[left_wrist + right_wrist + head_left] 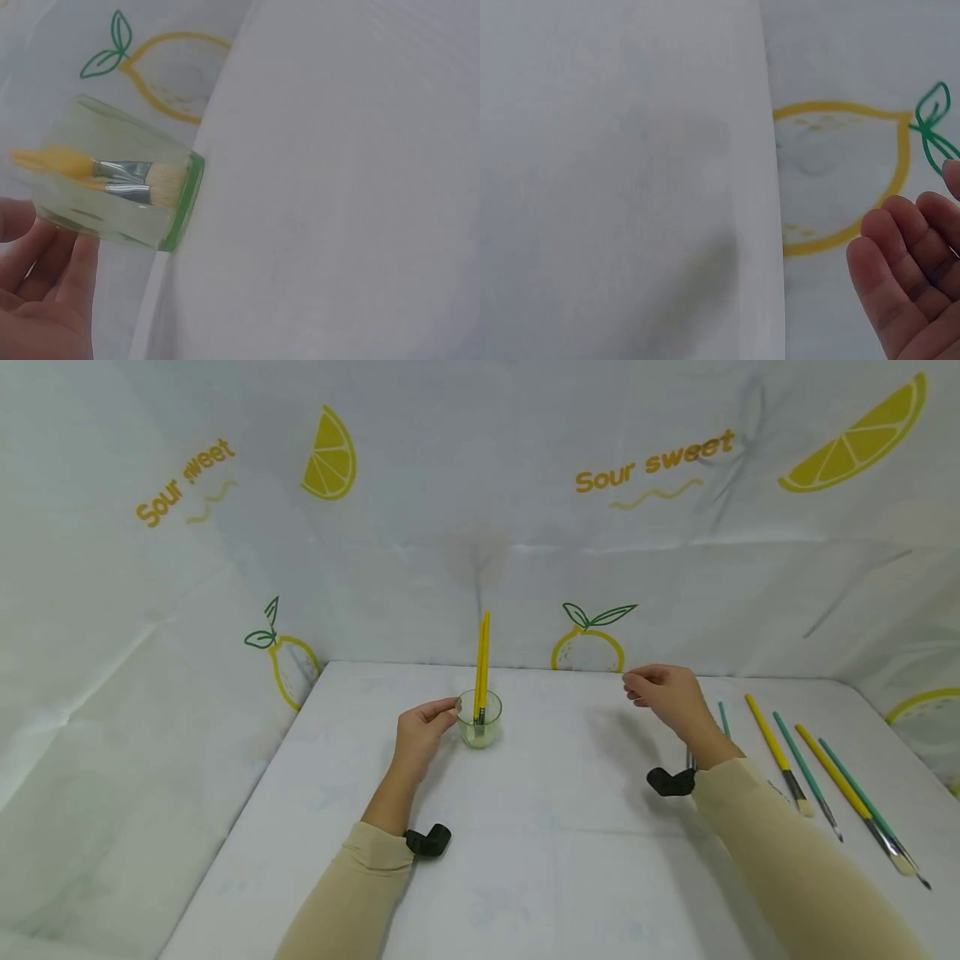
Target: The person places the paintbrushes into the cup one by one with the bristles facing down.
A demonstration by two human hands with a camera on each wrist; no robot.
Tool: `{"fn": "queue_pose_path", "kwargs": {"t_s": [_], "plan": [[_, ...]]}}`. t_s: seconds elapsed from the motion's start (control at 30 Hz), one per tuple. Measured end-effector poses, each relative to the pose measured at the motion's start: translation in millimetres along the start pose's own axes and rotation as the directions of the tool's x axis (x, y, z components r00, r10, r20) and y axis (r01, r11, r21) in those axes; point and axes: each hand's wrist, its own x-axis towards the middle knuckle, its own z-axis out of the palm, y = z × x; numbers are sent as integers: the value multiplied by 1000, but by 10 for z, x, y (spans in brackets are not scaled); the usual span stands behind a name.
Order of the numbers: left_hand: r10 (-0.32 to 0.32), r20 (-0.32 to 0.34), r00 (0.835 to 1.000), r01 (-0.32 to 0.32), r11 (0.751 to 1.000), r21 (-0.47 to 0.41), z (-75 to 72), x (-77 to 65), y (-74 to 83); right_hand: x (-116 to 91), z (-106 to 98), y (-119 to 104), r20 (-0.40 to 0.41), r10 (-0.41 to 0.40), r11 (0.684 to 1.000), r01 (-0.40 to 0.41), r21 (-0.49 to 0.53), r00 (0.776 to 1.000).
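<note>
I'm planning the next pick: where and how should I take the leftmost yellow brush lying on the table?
Likely take the yellow brush mid-handle, from above and left, pinching across: its slim handle lies flat, bristles at the near end, with a teal brush close on its right.

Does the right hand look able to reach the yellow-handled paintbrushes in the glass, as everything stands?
Probably yes: the right hand holds nothing visible, nothing shows between it and the yellow-handled paintbrushes, and their handles rise above the glass.
</note>
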Motion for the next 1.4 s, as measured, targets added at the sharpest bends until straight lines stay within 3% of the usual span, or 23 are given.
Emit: {"fn": "queue_pose_path", "kwargs": {"t_s": [0.27, 0.37, 0.43, 0.57, 0.73, 0.97, 1.17, 1.4], "plan": [[-14, 27, 1000, 13, 1000, 19, 21, -29, 69, -316, -482, 397, 1, 58, 986, -57, -155, 998], [-3, 9, 1000, 3, 1000, 27, 31, -22, 51, -435, -602, 495, -27, 76, 973, -81, -214, 997], [3, 1, 1000, -3, 1000, 24, 31, 18, -23, -501, -669, 552, -58, 99, 967, -110, -228, 993], [-2, -1, 1000, 2, 999, 32, 21, 20, -21, -590, -768, 622, -124, 158, 954, -183, -239, 980], [-17, -7, 1000, 18, 999, 47, -3, 13, -2, -617, -846, 693, -145, 212, 941, -242, -237, 966], [-35, -9, 999, 35, 999, 39, -30, 25, 11, -582, -881, 904, -59, 357, 899, -360, -250, 932], [-40, -13, 999, 40, 998, 40, -41, 35, 1, -590, -854, 997, -23, 371, 873, -357, -333, 928], [-16, 16, 1000, 16, 1000, 20, -32, 35, -23, -608, -836, 1044, 0, 383, 864, -358, -353, 924]]}}
